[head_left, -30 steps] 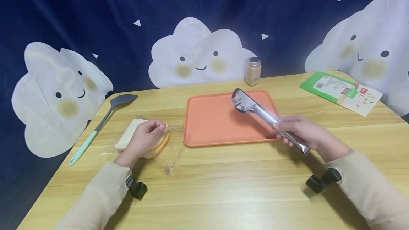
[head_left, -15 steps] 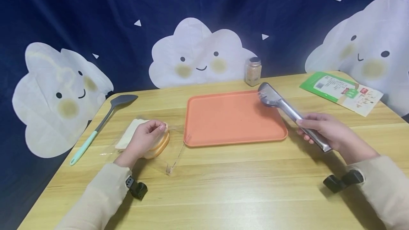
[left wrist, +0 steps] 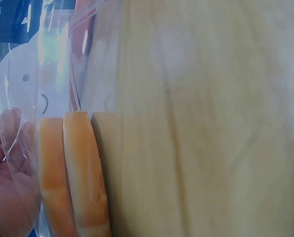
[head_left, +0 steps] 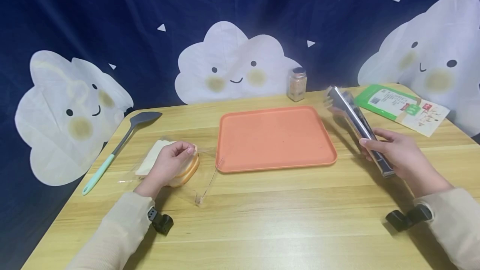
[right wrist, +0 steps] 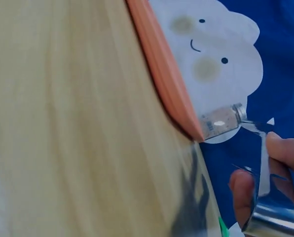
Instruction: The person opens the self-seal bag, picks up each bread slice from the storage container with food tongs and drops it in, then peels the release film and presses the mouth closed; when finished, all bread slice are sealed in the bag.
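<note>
The clear plastic bag (head_left: pixel 206 168) lies on the left of the counter (head_left: pixel 262 211), with its bread slices (head_left: pixel 190 171) stacked inside, between the spatula (head_left: pixel 123 140) and the orange tray (head_left: pixel 277 138). Your left hand (head_left: pixel 167 160) is over the bag, its fingers pinched together on the film. Your right hand (head_left: pixel 405 155) has its fingers clamped on the metal tongs (head_left: pixel 357 121), raised right of the tray, tips toward the green-and-white packet (head_left: pixel 405 109); their blurred ends show no bread between them. A glass jar (head_left: pixel 297 85) stands beyond the tray's far edge.

As I judge it, you are at an early stage: bag and tongs are in hand, but handling the bread remains undone. I cannot tell whether the bag's mouth is open.
</note>
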The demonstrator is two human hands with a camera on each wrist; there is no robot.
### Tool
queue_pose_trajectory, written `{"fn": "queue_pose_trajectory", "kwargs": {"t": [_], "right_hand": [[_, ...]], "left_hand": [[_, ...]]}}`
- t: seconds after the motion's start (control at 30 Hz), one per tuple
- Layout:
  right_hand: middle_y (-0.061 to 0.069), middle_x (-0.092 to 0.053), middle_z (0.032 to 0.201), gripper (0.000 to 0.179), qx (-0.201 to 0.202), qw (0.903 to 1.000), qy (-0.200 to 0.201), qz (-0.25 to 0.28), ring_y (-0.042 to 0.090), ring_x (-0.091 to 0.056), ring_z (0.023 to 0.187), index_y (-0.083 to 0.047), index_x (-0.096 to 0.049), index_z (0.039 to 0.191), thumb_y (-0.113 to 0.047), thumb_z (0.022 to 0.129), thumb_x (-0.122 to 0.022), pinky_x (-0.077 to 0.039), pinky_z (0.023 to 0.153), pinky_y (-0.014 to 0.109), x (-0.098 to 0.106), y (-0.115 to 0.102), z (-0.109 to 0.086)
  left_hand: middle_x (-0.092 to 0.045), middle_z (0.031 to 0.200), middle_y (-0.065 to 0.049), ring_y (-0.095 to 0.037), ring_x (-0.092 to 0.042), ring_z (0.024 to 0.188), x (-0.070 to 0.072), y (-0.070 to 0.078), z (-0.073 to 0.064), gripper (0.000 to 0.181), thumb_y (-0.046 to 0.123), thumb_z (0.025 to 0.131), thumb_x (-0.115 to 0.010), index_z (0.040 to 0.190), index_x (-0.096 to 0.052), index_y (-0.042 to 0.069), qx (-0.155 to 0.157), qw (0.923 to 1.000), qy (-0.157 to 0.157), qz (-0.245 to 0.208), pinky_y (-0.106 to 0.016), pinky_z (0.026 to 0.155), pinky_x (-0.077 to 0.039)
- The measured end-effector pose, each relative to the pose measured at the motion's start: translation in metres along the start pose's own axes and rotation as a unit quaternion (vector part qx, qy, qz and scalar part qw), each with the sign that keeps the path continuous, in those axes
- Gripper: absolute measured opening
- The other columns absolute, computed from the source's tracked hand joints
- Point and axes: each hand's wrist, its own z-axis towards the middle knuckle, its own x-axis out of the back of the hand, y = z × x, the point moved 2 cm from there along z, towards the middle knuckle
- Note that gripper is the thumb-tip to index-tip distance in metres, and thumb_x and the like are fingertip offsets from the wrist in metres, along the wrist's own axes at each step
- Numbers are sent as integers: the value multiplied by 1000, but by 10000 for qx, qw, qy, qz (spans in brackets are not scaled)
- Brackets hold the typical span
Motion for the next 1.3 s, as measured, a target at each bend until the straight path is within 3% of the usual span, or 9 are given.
{"fn": "queue_pose_trajectory", "kwargs": {"t": [0.1, 0.2, 0.27, 0.37, 0.43, 0.73, 0.97, 1.17, 1.3], "right_hand": [[-13, -65, 71, 40, -60, 9950, 474, -873, 5, -60, 65, -19, -55, 124, -21, 86, -67, -49, 55, 23, 0, 1, -1], [-20, -58, 71, 62, -52, 9759, 858, -2006, 2, -53, 64, 0, -44, 133, -32, 85, -67, -45, 54, 25, -1, 2, -1], [-17, -54, 71, 54, 0, 9618, 1006, -2544, 4, -48, 67, 4, -53, 119, -35, 84, -67, -43, 55, 26, -3, 2, 0], [-4, -53, 80, 45, -59, 9498, 1015, -2959, 13, -46, 74, 3, -54, 100, -39, 85, -65, -43, 58, 28, -5, 4, 1], [4, -51, 81, 43, -154, 9474, 986, -3040, 17, -45, 75, 1, -52, 92, -39, 85, -64, -42, 58, 29, -6, 5, 2], [13, -47, 87, 43, -441, 9464, 964, -3052, 19, -46, 72, 5, -44, 92, -36, 89, -57, -45, 58, 30, -6, 9, 9], [19, -41, 97, 46, -519, 9526, 777, -2896, 25, -46, 80, 7, -39, 96, -36, 90, -54, -45, 61, 29, -8, 7, 14], [27, -38, 107, 59, -471, 9560, 673, -2817, 34, -43, 92, 17, -34, 112, -34, 91, -54, -44, 62, 25, -8, 6, 16], [34, -33, 118, 80, -510, 9604, 677, -2656, 37, -41, 99, 20, -17, 131, -38, 91, -54, -44, 65, 26, -7, 6, 15]], "left_hand": [[-65, 105, -18, -18, -56, 96, 0, -1, 0, 20, 13, 94, -53, 94, -63, -4, 3, 10000, -4, 1, -18, 83, -43], [-64, 105, -19, -21, -56, 99, 0, -1, 0, 21, 13, 94, -53, 94, -63, -5, -3, 10000, -21, 9, -20, 84, -44], [-64, 106, -18, -23, -56, 100, 0, -2, 0, 21, 14, 95, -53, 94, -62, -5, 16, 10000, -43, 28, -21, 84, -44], [-64, 107, -18, -22, -56, 100, 0, -3, 0, 21, 15, 95, -53, 94, -62, -4, 31, 10000, -70, 62, -22, 84, -44], [-64, 107, -18, -22, -56, 100, 0, -3, 0, 21, 15, 95, -53, 94, -62, -4, 42, 9999, -83, 67, -23, 84, -44], [-63, 108, -19, -25, -56, 103, 1, -2, 2, 22, 15, 95, -52, 96, -62, -5, 69, 9999, -118, 7, -37, 90, -43], [-64, 107, -18, -23, -56, 99, 2, 1, 3, 22, 15, 95, -53, 95, -63, -4, 48, 9999, -78, 68, -28, 86, -44], [-63, 109, -19, -22, -56, 100, 4, 1, 2, 24, 17, 95, -53, 97, -62, -5, 105, 9999, -49, 43, -27, 86, -43], [-64, 108, -19, -21, -56, 99, 4, 1, 1, 23, 16, 95, -53, 98, -63, -5, 82, 10000, 32, 24, -22, 85, -43]]}}
